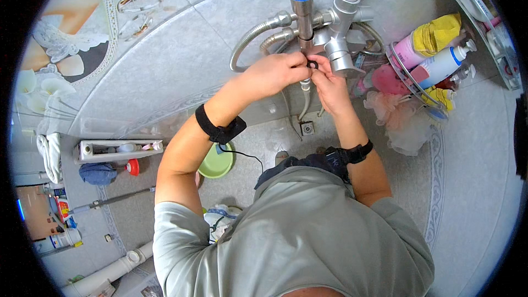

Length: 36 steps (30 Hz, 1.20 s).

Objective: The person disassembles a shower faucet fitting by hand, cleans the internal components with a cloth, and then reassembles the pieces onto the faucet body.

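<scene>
Seemingly mid-work, the left hand (278,72) and right hand (331,89) have fingers clamped on a black ring (312,65) just below the far valve (301,14), hiding whether the hose (306,98) beneath is joined.

The head fisheye looks down from close above the grey shirt (308,225).

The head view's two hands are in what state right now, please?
Left hand: fingers curled beside a small black ring; its grip cannot be told.
Right hand: appears closed on that ring, thumb and finger pinching.
</scene>
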Each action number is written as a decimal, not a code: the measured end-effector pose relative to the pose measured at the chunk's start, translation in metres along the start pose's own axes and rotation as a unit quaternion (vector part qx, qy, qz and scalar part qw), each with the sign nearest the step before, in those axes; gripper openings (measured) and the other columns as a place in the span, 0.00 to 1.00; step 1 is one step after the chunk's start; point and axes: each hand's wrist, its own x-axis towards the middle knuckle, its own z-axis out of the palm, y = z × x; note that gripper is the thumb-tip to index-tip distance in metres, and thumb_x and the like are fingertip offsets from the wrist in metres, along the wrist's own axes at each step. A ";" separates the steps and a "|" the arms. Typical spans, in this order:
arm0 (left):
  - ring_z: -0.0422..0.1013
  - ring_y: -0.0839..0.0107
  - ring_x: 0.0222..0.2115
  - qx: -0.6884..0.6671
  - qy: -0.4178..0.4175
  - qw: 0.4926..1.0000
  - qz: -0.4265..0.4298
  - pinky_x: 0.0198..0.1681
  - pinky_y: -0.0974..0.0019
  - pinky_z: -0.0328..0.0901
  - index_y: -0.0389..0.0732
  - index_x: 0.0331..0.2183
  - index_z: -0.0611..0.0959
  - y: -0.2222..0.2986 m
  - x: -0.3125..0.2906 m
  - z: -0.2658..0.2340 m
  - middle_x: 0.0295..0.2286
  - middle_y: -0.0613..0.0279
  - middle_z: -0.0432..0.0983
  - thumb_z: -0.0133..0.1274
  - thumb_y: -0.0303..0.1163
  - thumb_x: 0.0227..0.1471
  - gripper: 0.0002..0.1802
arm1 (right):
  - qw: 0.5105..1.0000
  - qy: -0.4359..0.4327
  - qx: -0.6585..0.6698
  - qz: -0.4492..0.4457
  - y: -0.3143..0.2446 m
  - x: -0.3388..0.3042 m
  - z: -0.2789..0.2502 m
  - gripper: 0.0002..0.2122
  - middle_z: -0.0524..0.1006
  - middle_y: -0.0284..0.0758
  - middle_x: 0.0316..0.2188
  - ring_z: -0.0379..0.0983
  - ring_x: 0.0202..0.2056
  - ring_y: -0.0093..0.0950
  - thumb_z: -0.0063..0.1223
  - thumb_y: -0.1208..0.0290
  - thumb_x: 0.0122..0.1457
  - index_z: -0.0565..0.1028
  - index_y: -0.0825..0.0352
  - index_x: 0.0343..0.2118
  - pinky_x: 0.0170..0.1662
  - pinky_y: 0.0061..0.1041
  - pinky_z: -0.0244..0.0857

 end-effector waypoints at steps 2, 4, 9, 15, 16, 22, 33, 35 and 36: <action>0.72 0.59 0.34 0.008 0.047 0.998 0.034 0.33 0.62 0.70 0.41 0.32 0.76 -0.004 -0.005 0.011 0.33 0.59 0.71 0.51 0.23 0.42 0.10 | 0.999 0.001 -0.032 -0.015 -0.003 0.002 -0.002 0.14 0.73 0.31 0.39 0.67 0.38 0.17 0.47 0.79 0.56 0.69 0.71 0.46 0.42 0.15 0.60; 0.73 0.59 0.34 0.008 0.084 0.996 0.027 0.34 0.63 0.70 0.40 0.33 0.76 -0.003 -0.012 0.019 0.34 0.59 0.72 0.51 0.23 0.41 0.11 | 0.999 -0.005 -0.048 -0.004 -0.001 0.002 -0.004 0.14 0.73 0.30 0.38 0.66 0.37 0.16 0.47 0.79 0.56 0.69 0.70 0.46 0.40 0.14 0.60; 0.73 0.60 0.33 0.014 0.087 0.996 0.033 0.33 0.63 0.71 0.39 0.33 0.76 -0.004 -0.011 0.018 0.35 0.58 0.72 0.51 0.23 0.41 0.12 | 0.996 -0.028 -0.089 0.015 -0.003 0.003 -0.008 0.14 0.72 0.36 0.44 0.66 0.46 0.20 0.44 0.82 0.57 0.68 0.71 0.47 0.52 0.20 0.58; 0.73 0.64 0.33 0.110 0.034 0.988 0.101 0.32 0.66 0.72 0.39 0.35 0.75 -0.013 -0.011 0.018 0.37 0.58 0.71 0.50 0.26 0.41 0.14 | 0.999 -0.010 -0.048 0.000 -0.005 0.005 -0.003 0.11 0.73 0.38 0.43 0.68 0.45 0.21 0.45 0.82 0.57 0.68 0.72 0.44 0.51 0.22 0.60; 0.73 0.64 0.33 0.118 0.051 0.985 0.112 0.32 0.66 0.72 0.39 0.35 0.75 -0.015 -0.011 0.019 0.37 0.58 0.71 0.51 0.25 0.41 0.14 | 0.998 0.002 -0.060 0.000 -0.004 0.006 -0.004 0.11 0.74 0.38 0.42 0.68 0.44 0.22 0.45 0.82 0.57 0.68 0.72 0.44 0.51 0.23 0.60; 0.73 0.62 0.34 0.121 0.115 0.976 0.142 0.34 0.65 0.73 0.37 0.35 0.75 -0.018 -0.014 0.022 0.37 0.56 0.71 0.52 0.25 0.40 0.15 | 0.997 0.016 -0.070 -0.017 0.000 0.008 -0.004 0.10 0.74 0.36 0.40 0.69 0.40 0.19 0.47 0.82 0.56 0.68 0.72 0.42 0.45 0.19 0.62; 0.74 0.58 0.35 0.058 0.158 0.984 0.063 0.35 0.62 0.73 0.36 0.35 0.76 -0.010 -0.020 0.029 0.39 0.53 0.72 0.54 0.24 0.40 0.14 | 0.988 -0.005 -0.118 -0.095 -0.003 0.004 0.004 0.09 0.75 0.31 0.37 0.68 0.33 0.14 0.47 0.79 0.58 0.68 0.71 0.41 0.35 0.14 0.63; 0.74 0.58 0.35 0.035 0.182 0.982 0.032 0.35 0.62 0.72 0.37 0.35 0.77 -0.008 -0.020 0.033 0.40 0.53 0.73 0.56 0.24 0.39 0.15 | 0.989 -0.003 -0.127 -0.069 0.000 0.006 -0.002 0.09 0.75 0.31 0.36 0.67 0.33 0.14 0.47 0.79 0.58 0.67 0.70 0.42 0.34 0.14 0.63; 0.74 0.58 0.35 0.024 0.194 0.980 0.016 0.35 0.62 0.72 0.37 0.35 0.77 -0.006 -0.020 0.036 0.40 0.53 0.73 0.57 0.24 0.39 0.15 | 0.990 -0.002 -0.132 -0.056 0.003 0.007 -0.004 0.09 0.74 0.31 0.36 0.67 0.32 0.14 0.47 0.79 0.58 0.67 0.70 0.42 0.34 0.14 0.63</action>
